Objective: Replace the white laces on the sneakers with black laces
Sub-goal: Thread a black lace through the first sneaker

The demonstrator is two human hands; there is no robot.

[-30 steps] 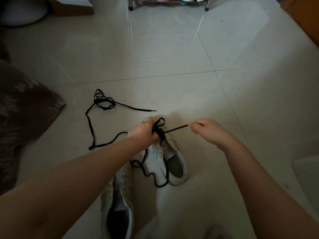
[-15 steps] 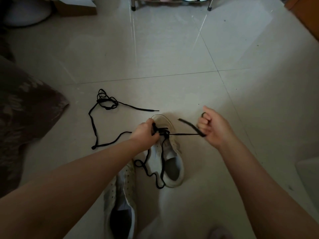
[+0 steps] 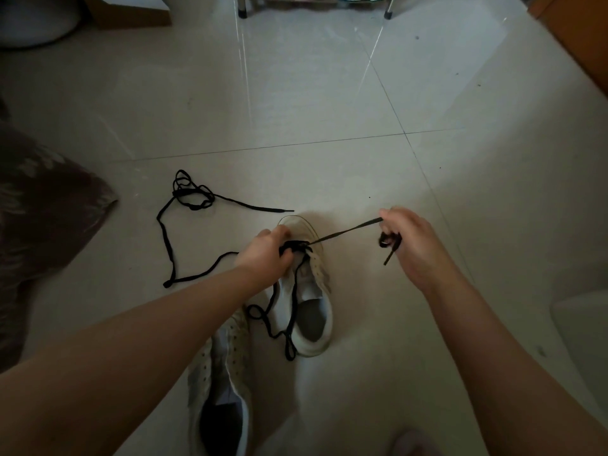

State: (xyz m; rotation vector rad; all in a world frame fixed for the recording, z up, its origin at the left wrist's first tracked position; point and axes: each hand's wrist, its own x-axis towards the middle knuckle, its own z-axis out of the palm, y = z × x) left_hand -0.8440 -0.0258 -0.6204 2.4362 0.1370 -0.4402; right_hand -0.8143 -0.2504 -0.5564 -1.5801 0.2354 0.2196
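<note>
Floor: pale glossy tiled floor (image 3: pixel 296 103), grout lines crossing; everything sits on it.
Far sneaker: white low-top leather sneaker (image 3: pixel 312 311), toe pointing away from the camera, heel toward it. Opening faces up; only a grey insole shows inside.
Lace in work: black flat shoelace (image 3: pixel 342 232) bunched at the front eyelets of the far sneaker. One run stretches taut up and to the right; the other run trails back along the left side of the shoe and ends in loops on the floor by the heel.
Left hand: left hand (image 3: pixel 266 255) sits on the front of the far sneaker, fingers curled round the bunched lace at the eyelets.
Right hand: right hand (image 3: pixel 411 241) is raised to the right of the shoe, well apart from it, pinching the taut run between thumb and fingertips. A small coil of the same lace hangs under its fingers, the tip dangling.
Near sneaker: second white perforated sneaker (image 3: pixel 220 390) lies just beside the far one, closer to the camera. No lace visible in its eyelets; interior dark, contents cannot be told.
Spare lace: loose black shoelace (image 3: pixel 184 199) lies tangled on the tiles left of the far sneaker, one end straight toward the toe.
Left edge: dark patterned fabric (image 3: pixel 42 218).
Top edge: metal rack legs (image 3: pixel 242 9) with shoes above, mostly cropped; a brown cardboard box (image 3: pixel 131 14) beside.
</note>
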